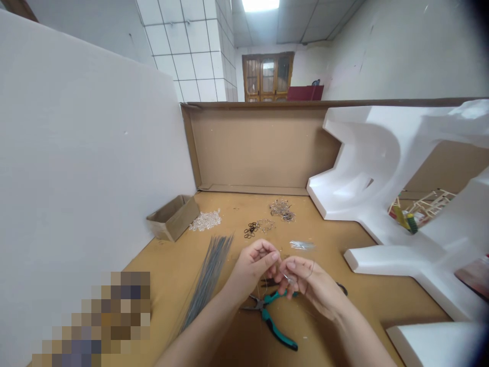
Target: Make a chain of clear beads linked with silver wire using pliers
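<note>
In the head view my left hand (255, 264) and my right hand (314, 285) meet above the middle of the table, both closed in a pinch. Fine wire (266, 278) hangs down from the left fingertips. A small clear piece (289, 278) shows among my right fingers, and a thin curved strand stands out above that hand; how these parts join is too small to tell. Below them lie teal-handled pliers (277, 331) with their jaws apart. Another dark tool is partly hidden behind my right hand.
A bundle of grey wires (208, 275) lies left, near clear beads (206, 220) and a cardboard box (173, 218). Farther back are black rings (251, 230), a metallic pile (281, 209) and short silvery pieces (301, 245). White foam (367, 234) borders the right.
</note>
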A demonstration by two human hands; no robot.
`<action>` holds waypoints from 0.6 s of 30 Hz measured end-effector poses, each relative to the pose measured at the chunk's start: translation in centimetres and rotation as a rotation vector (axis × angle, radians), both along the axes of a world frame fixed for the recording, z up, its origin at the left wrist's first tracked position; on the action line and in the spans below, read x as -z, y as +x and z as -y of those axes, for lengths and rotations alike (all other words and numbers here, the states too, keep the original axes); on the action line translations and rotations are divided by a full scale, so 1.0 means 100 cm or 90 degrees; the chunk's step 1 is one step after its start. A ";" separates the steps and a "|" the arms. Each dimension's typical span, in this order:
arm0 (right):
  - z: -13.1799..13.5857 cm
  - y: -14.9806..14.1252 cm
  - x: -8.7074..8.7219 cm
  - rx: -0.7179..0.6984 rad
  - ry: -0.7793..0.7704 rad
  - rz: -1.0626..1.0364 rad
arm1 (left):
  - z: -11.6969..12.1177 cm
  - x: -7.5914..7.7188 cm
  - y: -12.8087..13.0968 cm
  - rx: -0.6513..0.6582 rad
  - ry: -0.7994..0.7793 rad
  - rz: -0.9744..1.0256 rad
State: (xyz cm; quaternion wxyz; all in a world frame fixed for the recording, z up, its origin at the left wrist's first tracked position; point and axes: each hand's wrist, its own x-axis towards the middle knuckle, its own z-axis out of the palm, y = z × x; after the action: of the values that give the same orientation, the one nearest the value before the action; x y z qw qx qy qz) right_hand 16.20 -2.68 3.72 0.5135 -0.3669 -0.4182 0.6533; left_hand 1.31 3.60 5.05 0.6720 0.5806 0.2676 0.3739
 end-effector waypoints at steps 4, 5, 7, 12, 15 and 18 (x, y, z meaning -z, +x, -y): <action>-0.001 0.001 0.003 -0.028 -0.018 0.007 | -0.002 0.000 -0.003 0.042 0.018 -0.020; -0.001 0.001 0.004 -0.037 -0.023 0.013 | -0.002 0.001 -0.004 0.058 0.027 -0.028; -0.002 0.000 0.005 -0.052 -0.029 0.030 | -0.001 0.003 -0.004 0.074 0.048 -0.040; -0.003 0.001 0.009 -0.040 -0.022 0.065 | -0.001 -0.001 -0.009 0.050 0.126 -0.074; -0.003 0.005 0.010 -0.020 -0.020 0.069 | -0.021 -0.009 -0.023 -0.111 0.273 -0.218; -0.004 0.009 0.009 0.007 -0.014 0.061 | -0.053 -0.005 -0.043 -0.223 0.453 -0.598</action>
State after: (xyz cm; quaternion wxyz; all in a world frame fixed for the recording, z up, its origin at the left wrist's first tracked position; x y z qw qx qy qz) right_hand 17.08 -2.24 2.80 0.4923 -0.4054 -0.4330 0.6370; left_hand -2.98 8.91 5.60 0.1757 0.8196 0.4850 0.2493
